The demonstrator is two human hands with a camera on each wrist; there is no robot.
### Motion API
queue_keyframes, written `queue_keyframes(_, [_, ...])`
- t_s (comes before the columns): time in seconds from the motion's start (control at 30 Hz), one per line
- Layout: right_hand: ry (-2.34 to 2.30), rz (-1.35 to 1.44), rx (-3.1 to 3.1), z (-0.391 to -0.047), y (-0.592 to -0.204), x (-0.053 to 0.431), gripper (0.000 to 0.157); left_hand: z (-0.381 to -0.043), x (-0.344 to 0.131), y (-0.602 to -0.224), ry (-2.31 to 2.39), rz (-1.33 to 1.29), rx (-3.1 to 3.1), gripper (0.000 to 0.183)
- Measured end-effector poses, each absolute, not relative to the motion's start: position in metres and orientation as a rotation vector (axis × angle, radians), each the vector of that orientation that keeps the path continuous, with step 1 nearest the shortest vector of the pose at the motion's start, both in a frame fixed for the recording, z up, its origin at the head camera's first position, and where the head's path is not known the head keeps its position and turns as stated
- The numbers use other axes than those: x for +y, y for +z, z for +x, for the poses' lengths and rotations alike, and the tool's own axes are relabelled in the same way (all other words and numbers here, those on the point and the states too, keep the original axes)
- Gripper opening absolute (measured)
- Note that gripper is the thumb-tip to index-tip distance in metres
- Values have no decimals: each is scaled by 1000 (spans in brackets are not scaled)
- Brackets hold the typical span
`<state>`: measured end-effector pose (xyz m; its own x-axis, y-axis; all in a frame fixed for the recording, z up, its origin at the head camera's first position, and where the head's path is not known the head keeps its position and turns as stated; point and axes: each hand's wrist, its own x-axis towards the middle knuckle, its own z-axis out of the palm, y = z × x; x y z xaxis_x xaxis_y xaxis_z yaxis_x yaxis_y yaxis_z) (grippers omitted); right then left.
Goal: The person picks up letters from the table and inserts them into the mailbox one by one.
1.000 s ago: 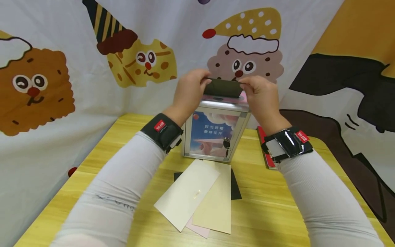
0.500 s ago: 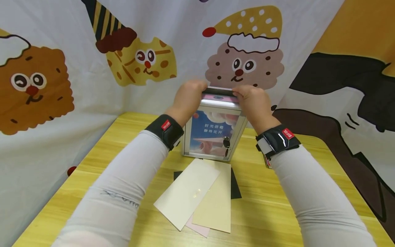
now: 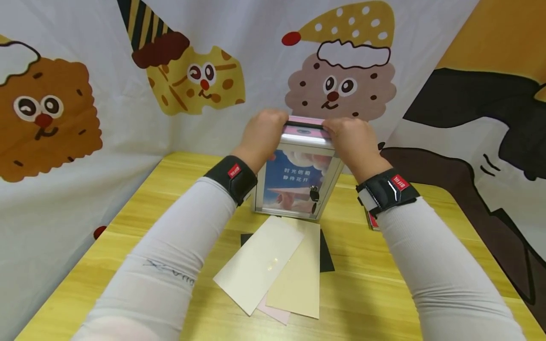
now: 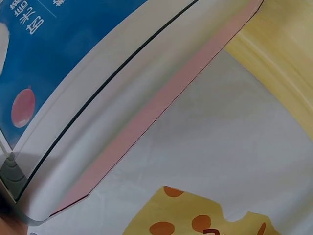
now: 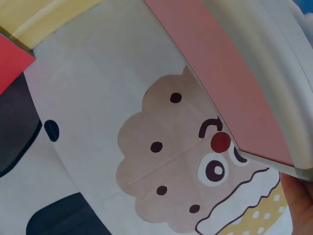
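A silver-framed mailbox [image 3: 292,182] stands upright at the table's far side, with a pink top, a blue picture door and a small key lock [image 3: 314,193]. A dark envelope [image 3: 304,124] shows only as a thin strip at the slot in the top; its lower part is hidden inside. My left hand [image 3: 264,135] pinches the strip's left end, and my right hand [image 3: 351,142] pinches its right end. Both sets of fingertips are right at the box top. In the wrist views the box [image 4: 132,93] fills much of the picture, with a bit of the right hand [image 5: 296,200] at the edge.
In front of the box lie overlapping envelopes: a white one [image 3: 260,265], a cream one [image 3: 300,284], a pink one [image 3: 275,312] and a black one [image 3: 327,253]. A red book-like item [image 3: 372,220] lies right of the box. A cartoon-printed cloth [image 3: 264,57] hangs close behind.
The dark envelope has gone down into the slot, from a broad visible panel to a thin strip. Both hands have come down onto the box top, the right one moving slightly left.
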<state>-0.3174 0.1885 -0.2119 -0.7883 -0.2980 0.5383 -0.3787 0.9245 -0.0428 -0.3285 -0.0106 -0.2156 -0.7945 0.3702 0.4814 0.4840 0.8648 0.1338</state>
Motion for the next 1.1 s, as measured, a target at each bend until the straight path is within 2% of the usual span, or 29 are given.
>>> queue_keyframes(0.13, [173, 470, -2579, -316, -209, 188, 24, -328, -9, -212, -289, -600, -2635, 60])
queue_keyframes(0.37, [146, 479, -2545, -316, -210, 189, 22, -328, -8, -211, -293, -598, -2653, 55])
queue_keyframes(0.63, [203, 457, -2500, -310, -211, 190, 26, -323, -10, -211, -359, -623, -2617, 48])
queue_keyframes(0.9, [399, 519, -2233, -273, -216, 199, 29, -284, -23, -221, -605, -751, -2240, 19])
queue_keyframes(1.1, [430, 588, -2137, -227, -247, 209, 46, -243, -40, -245, -710, -731, -2239, 27])
